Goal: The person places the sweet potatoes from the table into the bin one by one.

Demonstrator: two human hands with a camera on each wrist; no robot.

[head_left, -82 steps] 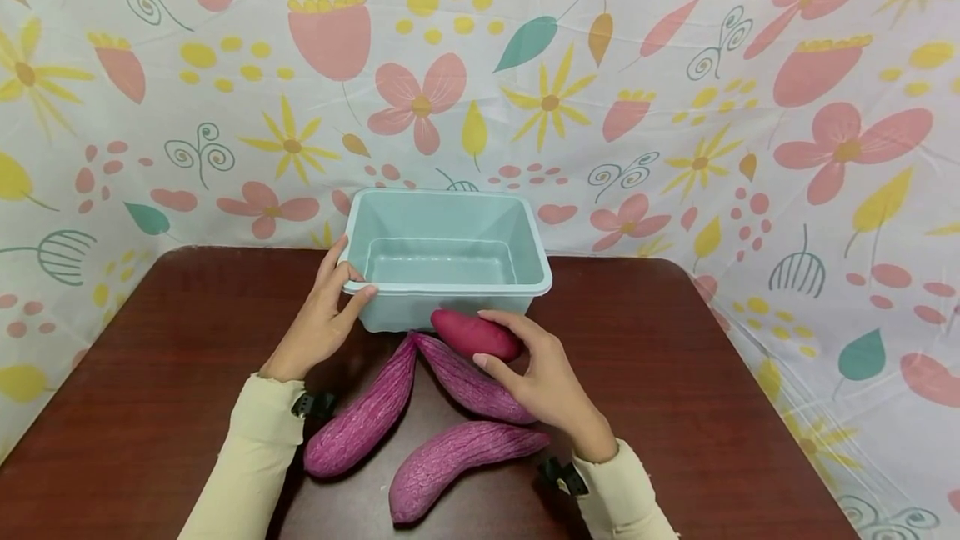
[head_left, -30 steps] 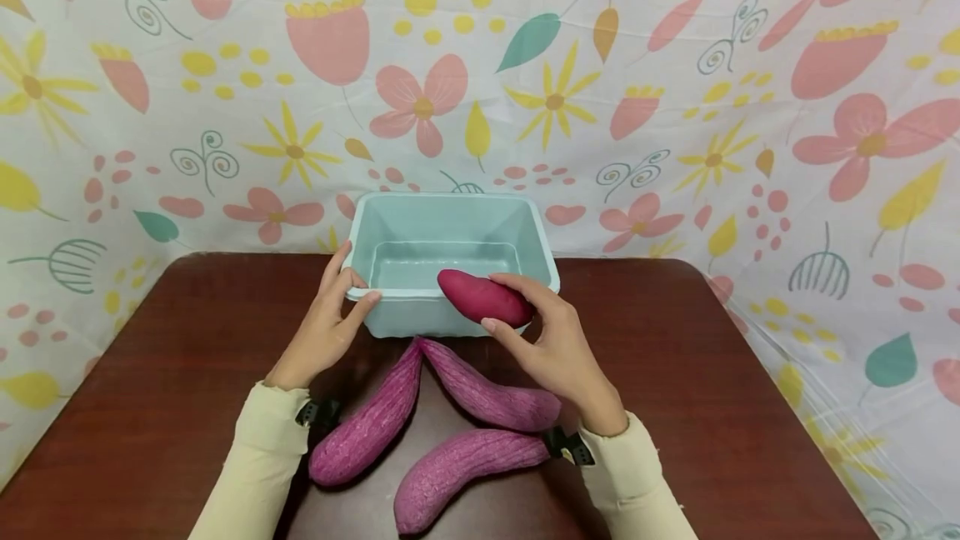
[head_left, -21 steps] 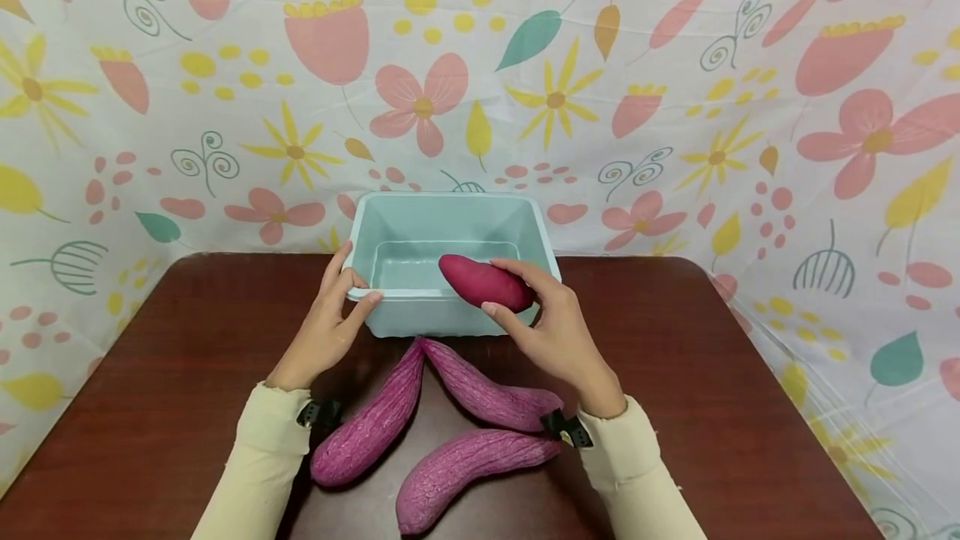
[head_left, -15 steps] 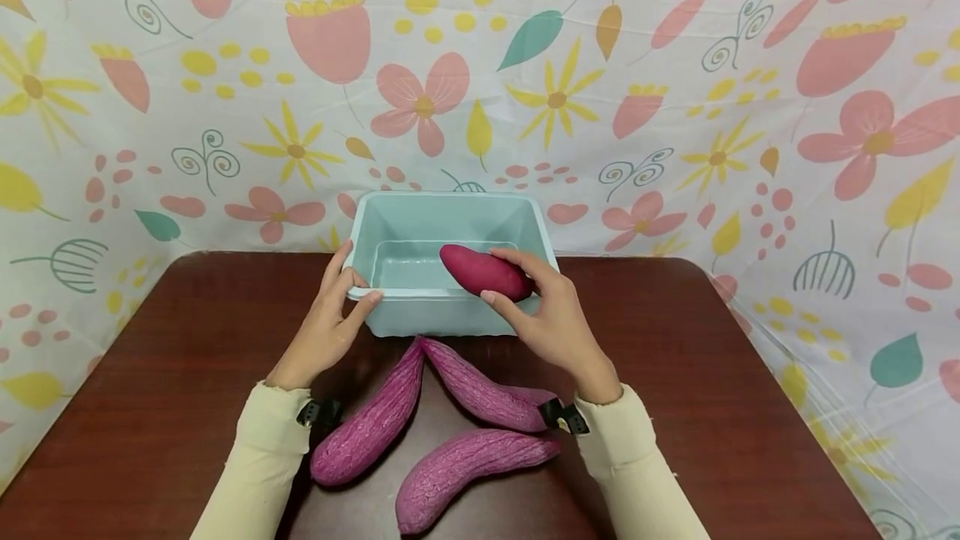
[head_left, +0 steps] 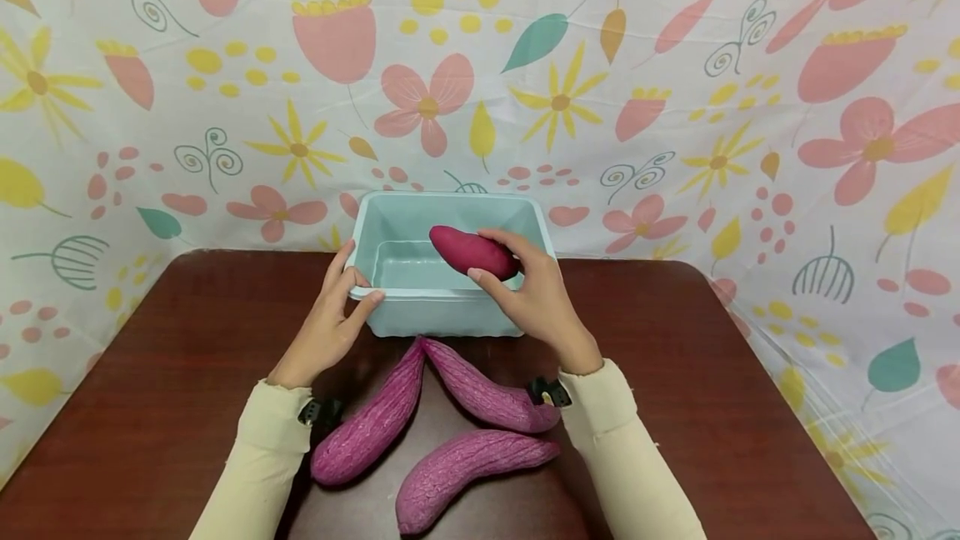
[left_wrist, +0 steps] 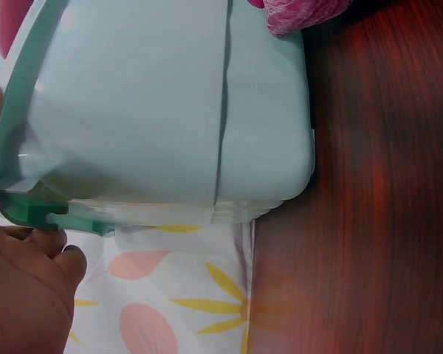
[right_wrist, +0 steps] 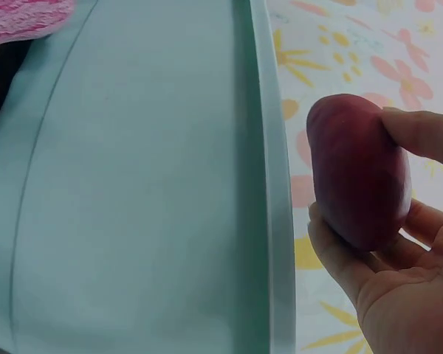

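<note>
The right hand (head_left: pixel 536 294) pinches a smooth dark red sweet potato (head_left: pixel 474 252) between thumb and fingers, above the front part of a light blue bin (head_left: pixel 442 311). In the right wrist view the sweet potato (right_wrist: pixel 358 169) shows beyond the bin's rim (right_wrist: pixel 277 221), gripped by the right hand (right_wrist: pixel 406 273). At the bin's front left corner the left hand (head_left: pixel 322 323) grips the rim with thumb and fingers; the left wrist view shows that hand (left_wrist: pixel 29 287) at the corner of the bin (left_wrist: pixel 133 110).
Three long purple ridged vegetables lie on the dark table (head_left: pixel 675 407) before the bin: one at left (head_left: pixel 371 419), one at right (head_left: pixel 487 394) partly behind the right wrist's strap, and one nearest the front (head_left: pixel 465 469). A flowered cloth (head_left: pixel 480 32) hangs behind the table.
The right hand has lifted the sweet potato from beside the bin's front wall, up and away from the person, to over the bin. The left hand keeps its grip on the rim.
</note>
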